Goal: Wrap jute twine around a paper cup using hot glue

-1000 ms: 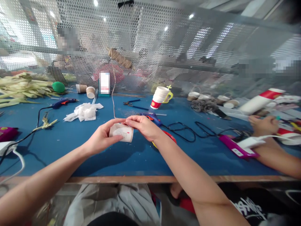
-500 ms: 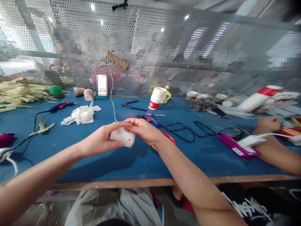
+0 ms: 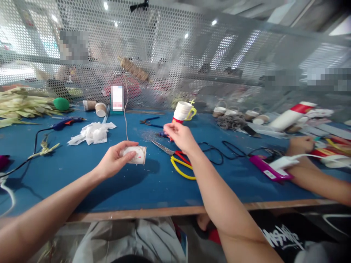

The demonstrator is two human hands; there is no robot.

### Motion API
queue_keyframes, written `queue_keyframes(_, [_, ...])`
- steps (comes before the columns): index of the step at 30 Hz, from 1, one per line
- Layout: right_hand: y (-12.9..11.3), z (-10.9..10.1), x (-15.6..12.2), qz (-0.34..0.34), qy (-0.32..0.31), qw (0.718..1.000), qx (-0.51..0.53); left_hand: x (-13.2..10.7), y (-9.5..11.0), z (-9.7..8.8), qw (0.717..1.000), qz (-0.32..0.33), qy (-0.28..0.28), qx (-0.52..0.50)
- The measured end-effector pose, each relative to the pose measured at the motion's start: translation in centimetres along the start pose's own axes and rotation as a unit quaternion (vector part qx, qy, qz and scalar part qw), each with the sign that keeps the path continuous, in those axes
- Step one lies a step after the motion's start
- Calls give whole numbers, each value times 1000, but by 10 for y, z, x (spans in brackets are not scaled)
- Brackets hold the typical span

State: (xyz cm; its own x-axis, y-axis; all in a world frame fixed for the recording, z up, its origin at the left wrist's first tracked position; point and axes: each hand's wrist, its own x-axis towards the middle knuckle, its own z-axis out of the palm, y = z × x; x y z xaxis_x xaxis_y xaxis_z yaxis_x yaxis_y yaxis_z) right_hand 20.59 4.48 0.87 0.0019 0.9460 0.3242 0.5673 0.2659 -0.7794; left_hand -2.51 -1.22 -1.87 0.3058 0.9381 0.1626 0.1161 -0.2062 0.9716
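Note:
My left hand (image 3: 112, 160) is closed round a small white paper cup (image 3: 140, 155) lying on its side in the air, with printing and a small red mark on it. A thin string (image 3: 125, 117) runs down from the twine spool (image 3: 134, 68) to the cup. Loosely bent fingers show on my right hand (image 3: 181, 137), with nothing visible in them. It hovers over a blue glue gun (image 3: 163, 134), covering most of it. Just below that hand lie scissors (image 3: 179, 166) with red and yellow handles, blades pointing left.
Blue-handled pliers (image 3: 150, 119) and stacked white cups (image 3: 183, 109) stand farther back. White crumpled wrap (image 3: 94, 133), another glue gun (image 3: 68, 123) and dry husks (image 3: 24, 104) lie left. A purple power strip (image 3: 270, 170), black cords (image 3: 211, 151) and a co-worker's arm (image 3: 315, 175) are at right.
My right hand has come off the cup and moved right and up to the glue gun. My left hand keeps the cup, shifted slightly left. The scissors are now uncovered.

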Motion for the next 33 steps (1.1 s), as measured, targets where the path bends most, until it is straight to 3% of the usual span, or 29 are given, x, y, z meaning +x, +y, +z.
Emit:
queue_keyframes(1, [9, -7, 7, 15, 27, 994, -103, 0, -1, -1, 1000, 10, 6, 15])
queue_keyframes(3, [26, -18, 18, 86, 9, 953, -292, 0, -1, -4, 998, 34, 17, 45])
queue_keyframes(6, [45, -23, 28, 134, -18, 927, -349, -1, -1, -5, 995, 61, 28, 75])
queue_keyframes(11, [59, -12, 35, 182, -55, 923, -335, -4, -3, -2, 994, 87, 40, 58])
queue_keyframes(16, [51, -12, 33, 179, -24, 950, -255, -3, -5, -2, 990, 114, 53, 64])
queue_keyframes(20, [22, -23, 18, 137, -2, 981, -139, -3, -5, -3, 987, 140, 55, 56])
queue_keyframes(21, [13, -25, 13, 125, -6, 988, -88, -3, -5, -3, 986, 145, 53, 55])
queue_keyframes(22, [4, -25, 8, 122, -23, 992, 38, -3, -5, -3, 986, 149, 50, 56])
queue_keyframes(24, [-12, -21, -3, 130, -61, 968, 205, -3, -5, -2, 986, 151, 42, 60])
queue_keyframes(27, [-28, -6, -18, 127, -96, 935, 318, -3, -7, 0, 987, 146, 42, 45])
queue_keyframes(33, [-44, 11, -39, 78, -174, 931, 310, 0, -11, 3, 993, 118, 23, -6])
